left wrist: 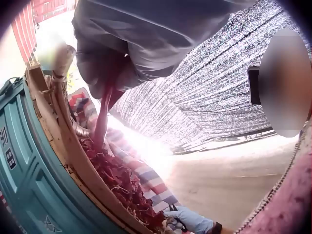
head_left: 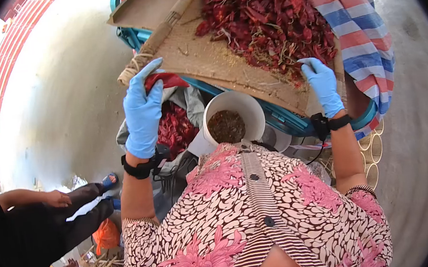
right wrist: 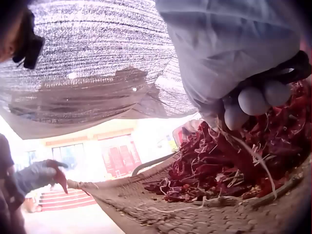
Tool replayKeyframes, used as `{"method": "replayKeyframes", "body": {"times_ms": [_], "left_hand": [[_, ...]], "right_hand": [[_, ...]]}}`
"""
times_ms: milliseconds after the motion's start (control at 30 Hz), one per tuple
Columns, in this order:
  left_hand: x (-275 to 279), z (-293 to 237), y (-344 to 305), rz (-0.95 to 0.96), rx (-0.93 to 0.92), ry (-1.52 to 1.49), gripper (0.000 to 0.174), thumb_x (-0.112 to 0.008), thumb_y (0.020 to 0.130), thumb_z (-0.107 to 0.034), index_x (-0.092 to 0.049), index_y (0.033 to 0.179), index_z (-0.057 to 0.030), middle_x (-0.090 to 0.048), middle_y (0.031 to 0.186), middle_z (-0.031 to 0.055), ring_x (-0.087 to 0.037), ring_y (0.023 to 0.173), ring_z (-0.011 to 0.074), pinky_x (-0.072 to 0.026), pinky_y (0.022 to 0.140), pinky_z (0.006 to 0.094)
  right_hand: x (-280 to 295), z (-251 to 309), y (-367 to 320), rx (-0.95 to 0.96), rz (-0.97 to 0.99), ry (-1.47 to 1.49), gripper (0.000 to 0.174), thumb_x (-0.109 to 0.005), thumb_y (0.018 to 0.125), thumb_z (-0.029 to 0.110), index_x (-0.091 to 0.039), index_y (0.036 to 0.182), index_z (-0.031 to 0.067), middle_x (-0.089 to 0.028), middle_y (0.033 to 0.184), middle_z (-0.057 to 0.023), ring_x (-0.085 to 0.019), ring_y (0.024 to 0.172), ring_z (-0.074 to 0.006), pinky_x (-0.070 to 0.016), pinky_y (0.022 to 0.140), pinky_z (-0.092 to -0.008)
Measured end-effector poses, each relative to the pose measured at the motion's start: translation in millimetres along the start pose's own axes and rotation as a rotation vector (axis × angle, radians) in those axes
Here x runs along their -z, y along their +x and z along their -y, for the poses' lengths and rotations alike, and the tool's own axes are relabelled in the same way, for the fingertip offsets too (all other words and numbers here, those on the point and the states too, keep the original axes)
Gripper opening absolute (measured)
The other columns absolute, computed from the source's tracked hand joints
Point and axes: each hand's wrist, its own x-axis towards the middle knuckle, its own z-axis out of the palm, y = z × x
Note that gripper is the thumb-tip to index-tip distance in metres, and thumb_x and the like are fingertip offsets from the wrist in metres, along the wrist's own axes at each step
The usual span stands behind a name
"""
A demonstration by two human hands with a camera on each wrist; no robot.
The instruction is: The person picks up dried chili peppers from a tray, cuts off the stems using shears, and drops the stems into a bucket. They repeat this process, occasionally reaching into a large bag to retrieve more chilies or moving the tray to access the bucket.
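My left hand (head_left: 142,115), in a blue glove, pinches a dried red chili (head_left: 167,80) between thumb and fingers, near the lashed corner of a woven tray (head_left: 184,50). In the left wrist view the chili (left wrist: 101,119) hangs down below the gloved fingers. A heap of dried red chilies (head_left: 264,18) with pale stems lies on the tray. My right hand (head_left: 322,83), also gloved, is at the heap's near edge. Its fingers curl round black-handled scissors (right wrist: 295,68), whose blades are hidden; a thin pale stem shows below the fingertips.
Under the tray is a teal crate (head_left: 280,113). A white bucket (head_left: 250,106) with dark bits inside and a sack (head_left: 195,106) of red chilies stand below its near edge. Striped cloth (head_left: 357,30) drapes on the right. Another person (head_left: 32,236) is at the lower left.
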Motion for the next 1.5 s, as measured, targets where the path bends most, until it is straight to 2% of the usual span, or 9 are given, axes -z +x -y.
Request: {"method": "replayKeyframes", "body": {"times_ms": [67,367,533,633,833,967,1133,1367,1500], "left_hand": [[21.3,20.5,-19.8,0.013,0.03,0.043,0.039,-0.056,0.09,0.004,-0.057,0.128,-0.0058,-0.064,0.115,0.0053,-0.059,0.101,0.0126,-0.0452,0.092,0.0275],[70.3,105.8,-80.7,0.055,0.065,0.765,0.066,-0.067,0.078,-0.001,-0.047,0.141,-0.0101,-0.058,0.126,0.0125,-0.054,0.113,0.0199,-0.0449,0.095,0.0329],[35.3,54.9,-76.1,-0.056,0.129,0.358,0.029,-0.057,0.093,-0.002,-0.061,0.122,-0.0053,-0.069,0.106,0.0055,-0.063,0.088,0.0116,-0.0502,0.082,0.0249],[-13.1,6.3,-62.3,0.233,0.304,-0.129,0.038,-0.063,0.09,-0.004,-0.057,0.127,-0.0029,-0.065,0.117,0.0086,-0.06,0.103,0.014,-0.0462,0.092,0.0275],[-104.4,-31.3,-38.6,0.392,-0.244,0.147,0.081,-0.077,0.075,-0.011,-0.038,0.146,-0.009,-0.055,0.129,0.0166,-0.053,0.117,0.0325,-0.0422,0.098,0.0386],[-128.4,-11.7,-48.5,0.5,0.04,-0.054,0.071,-0.067,0.081,-0.003,-0.039,0.145,-0.0114,-0.062,0.118,0.0164,-0.062,0.097,0.0344,-0.0504,0.084,0.0377],[-128.7,-10.2,-52.2,0.476,0.067,-0.266,0.056,-0.053,0.087,0.008,-0.045,0.141,-0.0061,-0.065,0.107,0.0073,-0.06,0.095,0.0107,-0.0488,0.086,0.0263],[-132.6,-3.3,-52.0,0.46,0.046,-0.318,0.05,-0.057,0.091,0.002,-0.046,0.14,-0.0045,-0.062,0.121,0.0078,-0.06,0.1,0.0119,-0.0484,0.088,0.0256],[-122.0,-11.7,-45.3,0.54,0.322,-0.746,0.046,-0.057,0.094,-0.002,-0.045,0.138,-0.0009,-0.053,0.137,0.0086,-0.059,0.108,0.0145,-0.0503,0.09,0.0269]], "right_hand": [[-5.9,-26.9,2.6,-0.028,0.015,0.244,0.02,-0.068,0.089,0.015,-0.066,0.102,0.0002,-0.067,0.087,0.0002,-0.057,0.077,-0.0053,-0.0479,0.064,-0.0234],[6.2,42.6,-16.3,-0.22,0.005,0.356,0.014,-0.064,0.093,0.02,-0.067,0.1,0.0082,-0.058,0.082,0.0073,-0.05,0.069,-0.0013,-0.043,0.058,-0.0181],[13.7,95.0,-37.4,-0.317,0.156,0.526,0.013,-0.062,0.095,0.021,-0.067,0.102,0.0115,-0.059,0.083,0.0085,-0.047,0.067,0.0019,-0.0375,0.053,-0.0155],[6.5,119.9,-48.1,-0.367,0.318,0.618,0.011,-0.062,0.094,0.02,-0.067,0.1,0.0113,-0.057,0.075,0.0087,-0.046,0.058,0.002,-0.0324,0.047,-0.0146],[-25.4,131.3,-58.6,-0.443,0.473,0.798,0.014,-0.065,0.092,0.022,-0.065,0.097,0.0087,-0.06,0.076,0.0078,-0.049,0.058,0.0017,-0.0345,0.047,-0.0149],[-21.7,128.7,-61.9,-0.499,0.564,0.834,0.019,-0.065,0.093,0.027,-0.066,0.097,0.0083,-0.063,0.079,0.0054,-0.05,0.059,0.0001,-0.0372,0.049,-0.017],[-8.6,122.7,-67.8,-0.297,0.381,0.89,0.019,-0.06,0.097,0.022,-0.066,0.097,0.0034,-0.065,0.08,0.0023,-0.047,0.061,-0.001,-0.0392,0.058,-0.0174],[-23.3,129.1,-78.9,0.186,0.189,0.327,0.025,-0.079,0.082,0.022,-0.064,0.091,0.0049,-0.055,0.065,0.0018,-0.046,0.056,-0.005,-0.0395,0.051,-0.0217],[-26.6,121.0,-76.7,0.082,0.246,0.472,0.023,-0.077,0.083,0.021,-0.064,0.092,0.0037,-0.052,0.065,-0.0012,-0.048,0.057,-0.0056,-0.0425,0.054,-0.0239]]}}
